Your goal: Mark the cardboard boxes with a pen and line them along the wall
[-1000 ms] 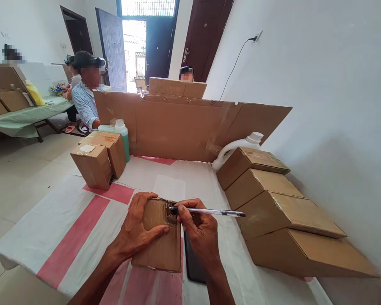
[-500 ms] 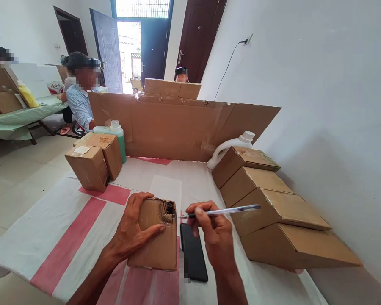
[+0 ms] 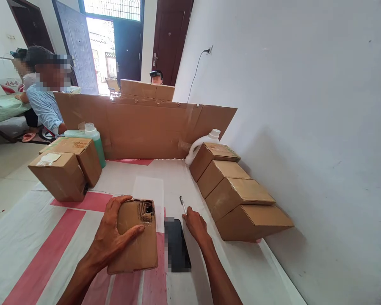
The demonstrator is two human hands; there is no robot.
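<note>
My left hand (image 3: 109, 238) grips a small cardboard box (image 3: 138, 250) that lies on the table, thumb across its top. The box has a torn hole (image 3: 146, 210) at its far right corner. My right hand (image 3: 195, 225) is low over the cloth to the right of the box, fingers closed on the rear end of a pen (image 3: 182, 203). The pen points away from me, close to the table surface. A dark phone (image 3: 177, 248) lies flat between the box and my right hand.
Several closed cardboard boxes (image 3: 238, 195) line the wall on the right; two more (image 3: 63, 173) stand at the left. A green bottle (image 3: 97, 142), a white jug (image 3: 203, 142) and a cardboard screen (image 3: 146, 127) stand at the back. People sit beyond it.
My right hand pulled the pen out of the hole in the box, swung right and dropped it low to the table beside the phone. The left hand stayed on the box. The view turned right.
</note>
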